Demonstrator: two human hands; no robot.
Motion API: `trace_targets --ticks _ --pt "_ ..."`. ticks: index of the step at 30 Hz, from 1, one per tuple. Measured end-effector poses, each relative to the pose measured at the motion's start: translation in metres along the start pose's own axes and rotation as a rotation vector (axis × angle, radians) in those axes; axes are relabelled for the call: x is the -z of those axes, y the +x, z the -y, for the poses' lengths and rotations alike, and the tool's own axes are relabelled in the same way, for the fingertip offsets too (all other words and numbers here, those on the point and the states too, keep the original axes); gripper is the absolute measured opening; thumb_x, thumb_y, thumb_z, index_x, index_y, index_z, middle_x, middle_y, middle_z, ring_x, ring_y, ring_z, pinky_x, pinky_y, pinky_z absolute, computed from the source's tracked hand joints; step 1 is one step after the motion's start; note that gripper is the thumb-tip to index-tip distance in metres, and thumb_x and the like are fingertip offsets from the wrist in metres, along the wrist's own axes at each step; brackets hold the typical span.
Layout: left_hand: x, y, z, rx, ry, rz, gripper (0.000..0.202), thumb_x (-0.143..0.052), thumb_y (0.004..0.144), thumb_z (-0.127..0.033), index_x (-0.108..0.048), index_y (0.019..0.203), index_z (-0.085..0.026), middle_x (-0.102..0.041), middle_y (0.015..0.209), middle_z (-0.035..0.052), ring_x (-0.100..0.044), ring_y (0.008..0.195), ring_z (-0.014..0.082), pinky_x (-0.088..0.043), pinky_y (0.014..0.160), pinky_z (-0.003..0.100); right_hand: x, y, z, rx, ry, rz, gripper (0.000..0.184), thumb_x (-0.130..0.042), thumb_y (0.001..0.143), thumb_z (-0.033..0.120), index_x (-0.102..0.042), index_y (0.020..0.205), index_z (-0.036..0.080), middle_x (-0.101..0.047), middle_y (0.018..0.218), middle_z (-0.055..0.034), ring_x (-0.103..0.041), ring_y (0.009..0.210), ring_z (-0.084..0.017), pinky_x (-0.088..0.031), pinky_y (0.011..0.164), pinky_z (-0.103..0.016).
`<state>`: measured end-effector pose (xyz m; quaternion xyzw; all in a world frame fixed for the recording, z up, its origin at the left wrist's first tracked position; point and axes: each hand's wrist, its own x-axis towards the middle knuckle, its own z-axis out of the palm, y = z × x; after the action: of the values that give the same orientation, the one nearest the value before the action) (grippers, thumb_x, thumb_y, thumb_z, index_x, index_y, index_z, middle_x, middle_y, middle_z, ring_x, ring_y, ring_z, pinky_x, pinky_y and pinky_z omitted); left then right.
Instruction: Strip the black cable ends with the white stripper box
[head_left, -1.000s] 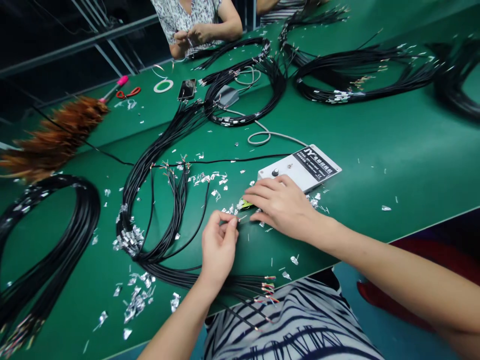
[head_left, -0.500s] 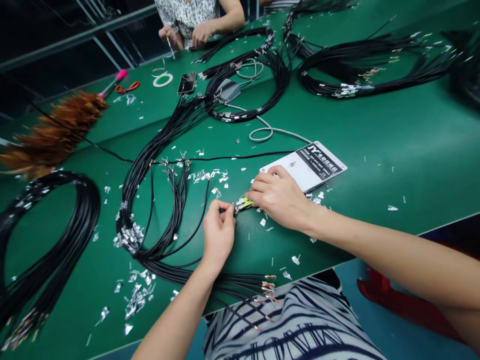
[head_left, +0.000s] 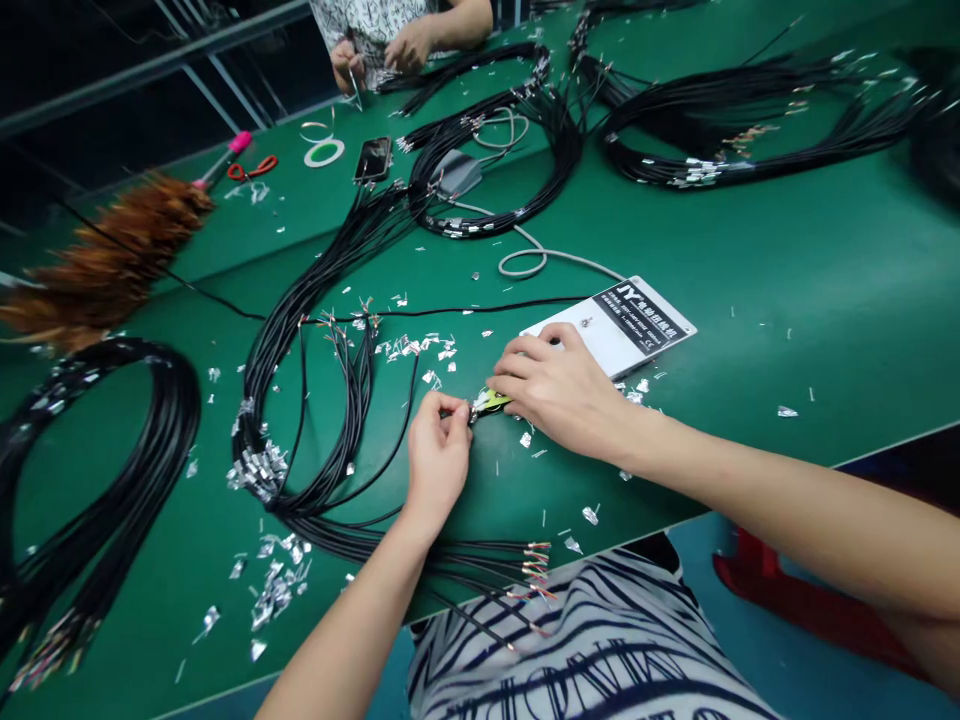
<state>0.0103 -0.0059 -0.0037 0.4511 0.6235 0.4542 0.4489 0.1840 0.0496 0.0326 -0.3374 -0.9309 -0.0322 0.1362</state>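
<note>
Thumb and fingers of my left hand (head_left: 439, 455) pinch the end of a black cable (head_left: 397, 450) that curves in from the left. My right hand (head_left: 559, 390) is closed round a small yellow-green hand tool, which looks like pliers or cutters (head_left: 491, 401). Its metal jaws meet the cable end at my left fingertips. Just behind my right hand lies a white machine plate (head_left: 592, 330) with a black label. A bundle of black cables (head_left: 259, 400) loops to the left of my hands, some ends with coloured wires bared (head_left: 536, 570) near the table's front edge.
Foil scraps (head_left: 277, 590) litter the green table (head_left: 750, 300). More cable coils (head_left: 750, 170) lie at the back right and left. A grey pedal (head_left: 456, 175), phone (head_left: 373, 160), tape roll (head_left: 324, 153), red scissors (head_left: 253, 168) and brown feather duster (head_left: 120, 260) lie farther back. A co-worker's hands (head_left: 409, 45) are opposite.
My hands stay almost in place, with the tool's jaws still at the cable end and the tool turned slightly. The co-worker's hands have shifted a little.
</note>
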Motion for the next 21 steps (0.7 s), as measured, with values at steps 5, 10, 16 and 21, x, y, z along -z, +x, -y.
trace_targets --ticks 5,10,16,21 --pt "0.001 0.001 0.000 0.005 -0.009 0.015 0.017 -0.061 0.081 -0.031 -0.050 0.075 -0.019 -0.043 0.052 -0.0081 -0.038 0.042 0.0072 -0.027 0.042 0.018 0.020 -0.039 -0.007 -0.150 0.145 -0.336 0.007 -0.061 0.092 0.020 -0.063 0.099 0.021 -0.075 0.105 -0.0037 -0.064 0.104 -0.023 -0.035 0.086 -0.039" --pt "0.002 0.003 0.001 0.007 -0.023 0.018 0.017 -0.062 0.080 -0.031 -0.050 0.076 -0.019 -0.041 0.050 -0.0091 -0.036 0.041 0.0069 -0.024 0.040 0.018 0.019 -0.079 -0.003 -0.283 0.146 -0.456 0.017 -0.058 0.087 0.006 -0.057 0.086 0.023 -0.076 0.105 -0.0025 -0.066 0.101 -0.023 -0.040 0.085 -0.039" --pt "0.007 0.003 0.003 0.007 0.009 0.005 0.017 -0.062 0.080 -0.031 -0.050 0.076 -0.020 -0.039 0.049 -0.0098 -0.033 0.040 0.0066 -0.021 0.040 0.019 0.000 -0.082 0.000 -0.320 0.078 -0.506 0.020 -0.062 0.084 0.004 -0.056 0.086 0.023 -0.078 0.098 -0.0001 -0.070 0.095 -0.023 -0.038 0.082 -0.040" --pt "0.014 0.000 0.003 -0.019 0.021 -0.051 0.019 -0.063 0.079 -0.032 -0.050 0.074 -0.019 -0.040 0.049 -0.0095 -0.035 0.038 0.0063 -0.023 0.039 0.018 -0.002 -0.081 -0.004 -0.312 0.084 -0.530 0.022 -0.062 0.084 0.003 -0.057 0.086 0.025 -0.078 0.095 0.0002 -0.069 0.093 -0.023 -0.040 0.083 -0.041"
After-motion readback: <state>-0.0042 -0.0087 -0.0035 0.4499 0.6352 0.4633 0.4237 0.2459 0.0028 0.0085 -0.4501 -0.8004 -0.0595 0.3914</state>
